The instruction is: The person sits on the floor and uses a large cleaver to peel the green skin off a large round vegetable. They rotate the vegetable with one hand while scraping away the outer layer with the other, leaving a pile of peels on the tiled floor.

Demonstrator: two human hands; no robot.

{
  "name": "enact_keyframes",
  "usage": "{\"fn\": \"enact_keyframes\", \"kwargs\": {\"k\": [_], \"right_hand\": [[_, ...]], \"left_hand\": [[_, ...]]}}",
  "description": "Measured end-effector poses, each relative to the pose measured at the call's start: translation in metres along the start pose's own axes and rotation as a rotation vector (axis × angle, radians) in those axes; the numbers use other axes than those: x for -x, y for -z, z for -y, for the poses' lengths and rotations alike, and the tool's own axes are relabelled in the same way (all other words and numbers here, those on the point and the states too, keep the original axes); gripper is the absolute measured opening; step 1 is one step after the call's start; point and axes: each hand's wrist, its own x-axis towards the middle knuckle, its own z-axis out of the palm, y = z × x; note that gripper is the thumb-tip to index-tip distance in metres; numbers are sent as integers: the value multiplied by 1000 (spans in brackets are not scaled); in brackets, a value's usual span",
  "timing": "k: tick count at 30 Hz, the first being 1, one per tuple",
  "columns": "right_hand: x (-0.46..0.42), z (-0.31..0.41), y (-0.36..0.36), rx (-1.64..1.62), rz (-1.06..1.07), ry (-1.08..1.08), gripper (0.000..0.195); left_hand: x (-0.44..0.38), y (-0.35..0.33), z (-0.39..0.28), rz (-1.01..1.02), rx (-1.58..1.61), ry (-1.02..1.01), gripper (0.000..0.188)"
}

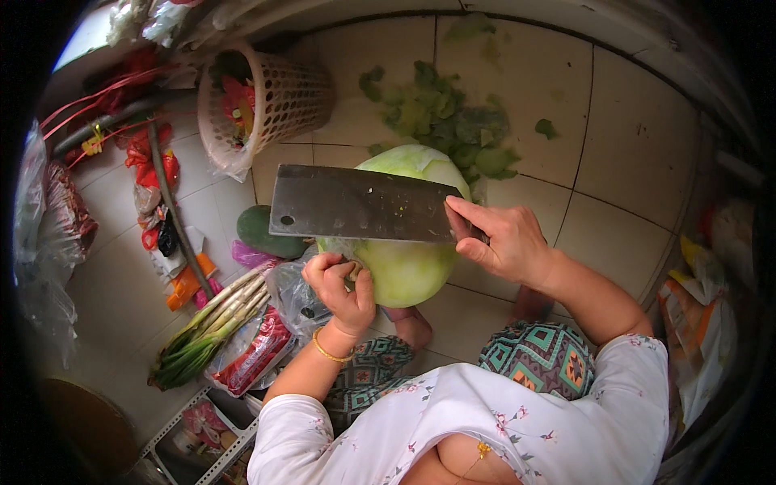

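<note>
My right hand grips the handle of a broad Chinese cleaver, whose dark flat blade extends to the left. Behind and beneath the blade is a large pale green cabbage, partly hidden by it. The fingers of my left hand are curled at the cabbage's left side, around a small tan piece. I cannot tell whether that piece is attached to the cabbage. A clear plastic bag lies beside my left hand.
Green leaves lie scattered on the tiled floor beyond the cabbage. A perforated plastic basket lies tipped at the back left. To the left are a dark green melon, scallions, a red package and a metal rack.
</note>
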Motion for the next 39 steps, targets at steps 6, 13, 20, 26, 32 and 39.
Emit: {"fn": "enact_keyframes", "kwargs": {"k": [6,13,20,26,32,39], "right_hand": [[14,16,14,-15,-3,-40,60],[17,29,28,-123,-9,-104,62],[16,35,33,-64,3,-123,61],[14,40,36,-42,20,-93,58],[16,50,42,-37,104,-88,58],[17,44,37,-101,61,-148,57]], "left_hand": [[17,2,-9,-54,60,20,11],[15,15,-20,-39,100,-5,9],[26,21,-16,-16,168,-7,21],[28,21,-17,6,175,3,19],[19,19,-26,-18,97,22,18],[19,22,-22,-2,138,-26,17]]}}
